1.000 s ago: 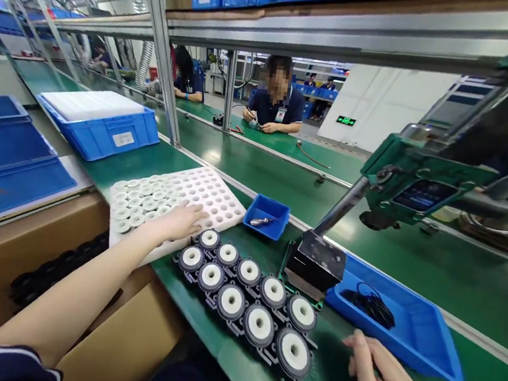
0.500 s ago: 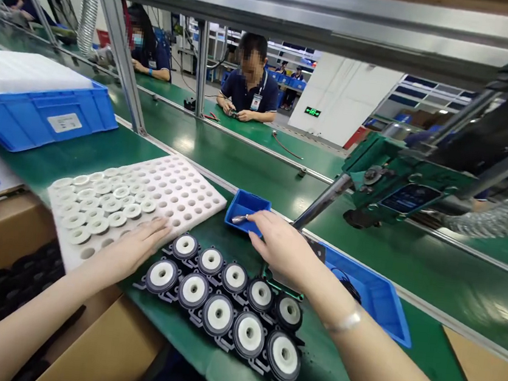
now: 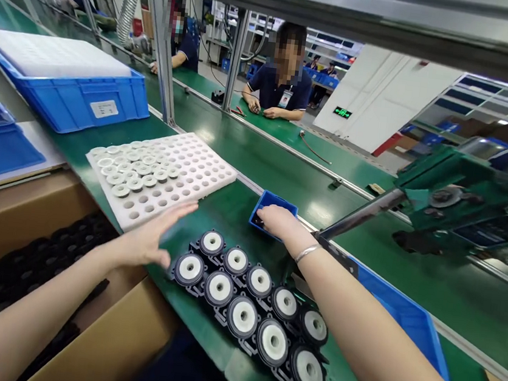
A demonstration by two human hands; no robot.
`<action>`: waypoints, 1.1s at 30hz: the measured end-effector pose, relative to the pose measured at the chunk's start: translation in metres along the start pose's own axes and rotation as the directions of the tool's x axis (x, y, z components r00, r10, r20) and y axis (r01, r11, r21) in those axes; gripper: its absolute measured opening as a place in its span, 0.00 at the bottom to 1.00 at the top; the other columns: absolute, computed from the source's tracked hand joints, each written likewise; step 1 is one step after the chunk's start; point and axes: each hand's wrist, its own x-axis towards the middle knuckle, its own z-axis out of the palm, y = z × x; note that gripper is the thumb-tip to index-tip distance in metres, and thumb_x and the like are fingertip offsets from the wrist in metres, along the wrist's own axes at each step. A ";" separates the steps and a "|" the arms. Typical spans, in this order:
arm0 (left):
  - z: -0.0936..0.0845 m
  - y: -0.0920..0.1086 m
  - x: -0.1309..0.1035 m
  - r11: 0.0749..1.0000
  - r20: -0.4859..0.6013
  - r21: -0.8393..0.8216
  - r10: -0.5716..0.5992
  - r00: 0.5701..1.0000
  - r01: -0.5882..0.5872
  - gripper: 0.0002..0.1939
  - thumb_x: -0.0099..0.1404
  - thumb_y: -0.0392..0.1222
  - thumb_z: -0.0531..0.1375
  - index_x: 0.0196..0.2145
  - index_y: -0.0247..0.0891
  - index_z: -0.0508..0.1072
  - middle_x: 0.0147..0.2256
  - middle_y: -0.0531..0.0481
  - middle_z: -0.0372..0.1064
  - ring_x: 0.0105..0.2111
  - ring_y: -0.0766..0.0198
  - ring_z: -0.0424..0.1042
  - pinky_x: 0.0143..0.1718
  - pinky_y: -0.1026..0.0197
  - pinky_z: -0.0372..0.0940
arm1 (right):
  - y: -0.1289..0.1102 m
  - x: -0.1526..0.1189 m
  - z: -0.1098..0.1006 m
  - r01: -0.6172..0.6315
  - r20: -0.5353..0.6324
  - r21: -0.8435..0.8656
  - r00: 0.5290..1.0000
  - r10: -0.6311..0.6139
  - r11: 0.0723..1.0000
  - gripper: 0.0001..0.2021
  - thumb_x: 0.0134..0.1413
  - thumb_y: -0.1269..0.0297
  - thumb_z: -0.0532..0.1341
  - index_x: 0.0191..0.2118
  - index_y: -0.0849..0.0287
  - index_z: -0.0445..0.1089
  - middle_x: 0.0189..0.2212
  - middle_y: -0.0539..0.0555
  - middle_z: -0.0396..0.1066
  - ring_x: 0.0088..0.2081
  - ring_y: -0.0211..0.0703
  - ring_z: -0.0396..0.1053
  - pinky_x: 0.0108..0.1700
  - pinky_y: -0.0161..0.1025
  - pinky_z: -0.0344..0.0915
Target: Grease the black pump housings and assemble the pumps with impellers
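My right hand (image 3: 278, 221) reaches into a small blue bin (image 3: 276, 197), its fingers curled down inside. What they grip is hidden; something dark shows by the fingertips. My left hand (image 3: 150, 237) is open in the air, thumb apart from the fingers, holding nothing. It hovers between a white foam tray (image 3: 185, 192) and two rows of black round parts with white rings (image 3: 243, 316), which look like speaker frames. Several loose white rings (image 3: 135, 184) lie on the left part of the tray; its other holes show bare.
A green press-like machine (image 3: 446, 194) stands at the right, with a long blue bin (image 3: 409, 312) below it. A blue crate (image 3: 84, 104) holds white foam at the left. Below the bench edge, a cardboard box (image 3: 122, 334) contains black parts. Co-workers (image 3: 279, 83) sit across the bench.
My left hand has come away from the foam tray, with thumb and fingers spread. My right hand has curled further into the small bin; the shiny metal piece at its fingertips no longer shows.
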 end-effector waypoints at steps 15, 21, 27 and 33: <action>0.052 0.006 0.004 0.767 0.182 -0.626 -0.031 0.983 0.140 0.64 0.50 0.59 0.73 0.71 0.48 0.37 0.71 0.36 0.40 0.71 0.44 0.45 0.69 0.40 0.45 | 0.031 -0.007 -0.034 -0.008 -0.191 0.397 0.977 0.091 0.918 0.04 0.48 0.70 0.66 0.26 0.63 0.71 0.25 0.55 0.73 0.33 0.43 0.72 0.36 0.35 0.63; 0.061 0.004 -0.004 0.765 0.143 -0.621 -0.101 0.985 0.169 0.60 0.50 0.56 0.73 0.71 0.47 0.43 0.71 0.37 0.43 0.69 0.41 0.50 0.68 0.40 0.50 | 0.008 -0.031 -0.045 0.221 -0.372 0.867 0.883 0.285 0.446 0.10 0.59 0.60 0.56 0.41 0.61 0.66 0.30 0.52 0.72 0.31 0.38 0.71 0.37 0.37 0.68; 0.064 0.002 -0.003 0.749 0.120 -0.646 -0.093 0.988 0.149 0.61 0.47 0.56 0.75 0.70 0.48 0.47 0.70 0.40 0.47 0.68 0.41 0.51 0.69 0.41 0.49 | -0.072 -0.037 -0.062 0.324 -0.214 0.670 0.946 0.244 -0.668 0.10 0.49 0.61 0.66 0.31 0.57 0.64 0.20 0.43 0.62 0.20 0.30 0.56 0.29 0.34 0.64; 0.066 -0.001 -0.006 0.781 0.096 -0.607 -0.111 0.989 0.147 0.61 0.47 0.56 0.75 0.70 0.47 0.47 0.70 0.38 0.47 0.68 0.40 0.52 0.69 0.40 0.49 | -0.118 -0.029 -0.061 0.365 -0.321 0.712 0.929 0.184 -0.600 0.24 0.58 0.57 0.60 0.16 0.58 0.54 0.11 0.43 0.52 0.15 0.30 0.47 0.22 0.34 0.49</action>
